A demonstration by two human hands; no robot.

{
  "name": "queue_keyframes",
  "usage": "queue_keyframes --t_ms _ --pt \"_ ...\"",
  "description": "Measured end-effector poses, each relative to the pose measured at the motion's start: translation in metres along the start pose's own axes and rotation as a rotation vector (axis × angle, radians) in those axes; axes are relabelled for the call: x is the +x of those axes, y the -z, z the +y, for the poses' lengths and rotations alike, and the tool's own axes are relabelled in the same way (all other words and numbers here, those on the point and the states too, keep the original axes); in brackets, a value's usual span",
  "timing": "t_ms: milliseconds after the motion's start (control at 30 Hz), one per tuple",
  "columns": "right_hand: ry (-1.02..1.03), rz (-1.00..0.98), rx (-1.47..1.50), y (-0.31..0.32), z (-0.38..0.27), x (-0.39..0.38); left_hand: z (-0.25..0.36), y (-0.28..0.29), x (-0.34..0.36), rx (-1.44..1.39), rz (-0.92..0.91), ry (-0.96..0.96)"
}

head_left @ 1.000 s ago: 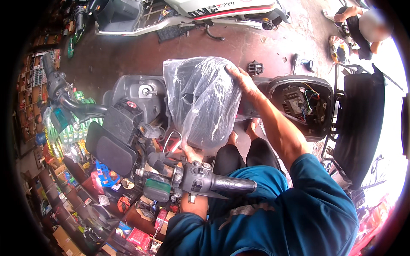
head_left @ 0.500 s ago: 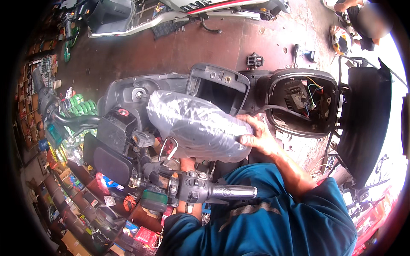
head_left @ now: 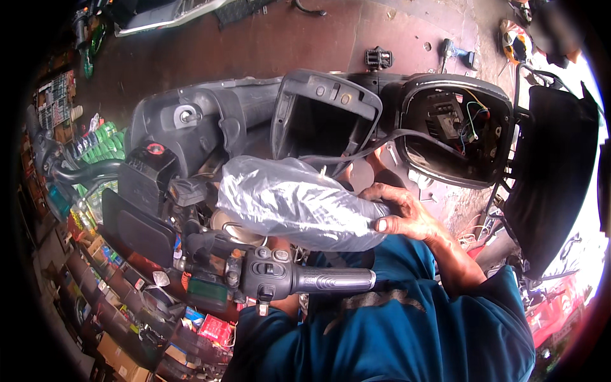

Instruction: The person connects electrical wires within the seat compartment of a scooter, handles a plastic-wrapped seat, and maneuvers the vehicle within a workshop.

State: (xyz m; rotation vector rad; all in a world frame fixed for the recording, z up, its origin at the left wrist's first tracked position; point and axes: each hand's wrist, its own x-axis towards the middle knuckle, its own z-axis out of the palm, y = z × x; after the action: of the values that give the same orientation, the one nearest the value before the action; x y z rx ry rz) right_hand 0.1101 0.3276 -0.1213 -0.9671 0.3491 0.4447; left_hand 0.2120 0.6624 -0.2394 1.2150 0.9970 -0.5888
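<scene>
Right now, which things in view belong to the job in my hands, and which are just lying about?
In the work, apparently:
- dark object wrapped in clear plastic, gripped by your right hand
- black rectangular plastic frame just beyond it
- black open compartment with coloured wires

Just lying about, it seems:
- blue-and-black cordless power tool on the floor
- small red box
- brown cardboard box

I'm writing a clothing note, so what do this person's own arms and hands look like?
The right hand is ungloved, with no watch visible on its wrist. A short teal-blue right sleeve leaves the right forearm bare. The left sleeve matches, with a bare stretch of left forearm showing; the left hand is hidden, so I can't describe it.
</scene>
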Motion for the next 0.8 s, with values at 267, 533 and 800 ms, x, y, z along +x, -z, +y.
queue_keyframes --t_ms 267,533,800 --pt "0.148 0.039 -0.083 -0.010 0.013 -0.015 -0.004 0.006 0.002 0.003 0.028 0.009" --pt "0.155 0.084 -0.156 -0.018 0.021 -0.026 -0.006 0.014 0.006 0.004 0.034 0.022" --pt "0.314 0.099 -0.423 -0.026 0.004 -0.013 -0.005 0.015 0.010 0.009 0.035 0.025"
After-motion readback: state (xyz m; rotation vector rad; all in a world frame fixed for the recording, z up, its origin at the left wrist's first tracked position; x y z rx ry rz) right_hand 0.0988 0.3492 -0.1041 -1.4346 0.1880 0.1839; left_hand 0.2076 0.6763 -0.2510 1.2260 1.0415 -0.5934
